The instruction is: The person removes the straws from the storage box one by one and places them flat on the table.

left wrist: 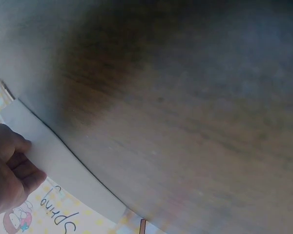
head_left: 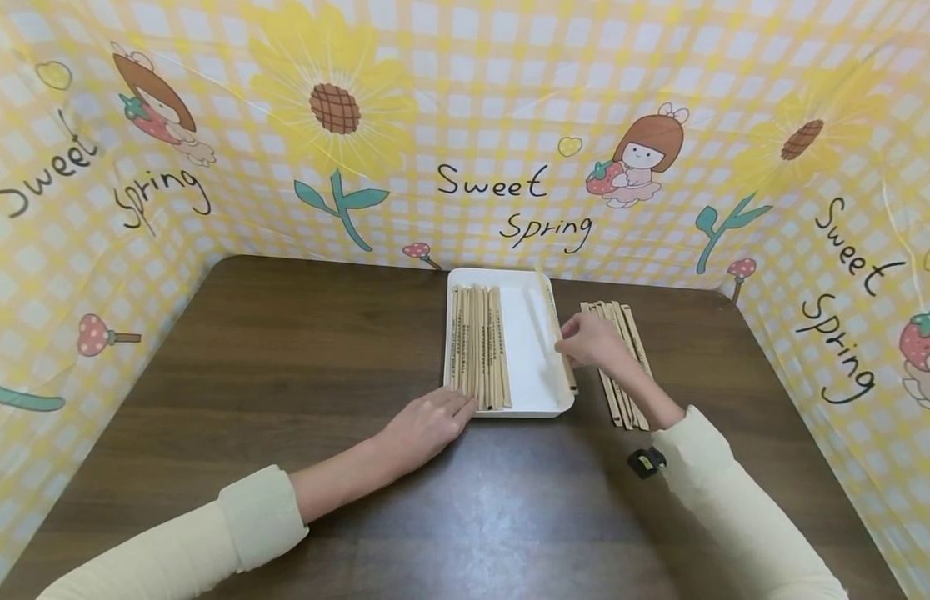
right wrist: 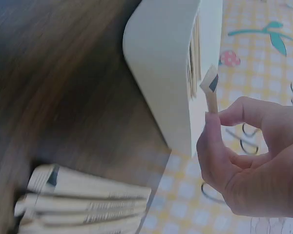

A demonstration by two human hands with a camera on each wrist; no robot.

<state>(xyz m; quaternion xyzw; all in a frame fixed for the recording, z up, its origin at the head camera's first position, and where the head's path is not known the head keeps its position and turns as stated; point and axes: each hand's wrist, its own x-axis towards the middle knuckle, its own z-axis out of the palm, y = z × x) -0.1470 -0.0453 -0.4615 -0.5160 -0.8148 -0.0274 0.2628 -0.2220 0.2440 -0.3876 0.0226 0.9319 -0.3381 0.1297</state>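
Note:
A white tray [head_left: 527, 403] stands on the table, with a row of slim paper-wrapped straws [head_left: 480, 346] lying side by side along its left part. My left hand [head_left: 431, 425] is at the tray's front left corner, its bent fingers holding the rim; in the left wrist view, fingers [left wrist: 35, 179] lie over the tray wall [left wrist: 71, 168]. Over the tray's right edge, my right hand [head_left: 594, 340] pinches one paper-wrapped straw [head_left: 572, 379] between thumb and fingers. The right wrist view shows this straw's flat end [right wrist: 211, 85] sticking out of the pinch.
A loose pile of similar wrapped straws [head_left: 613, 406] lies on the brown table [head_left: 322, 333] to the right of the tray, partly under my right forearm. A small black device [head_left: 647, 462] hangs at my right cuff. Yellow checked cloth [head_left: 465, 108] surrounds the table's back and sides.

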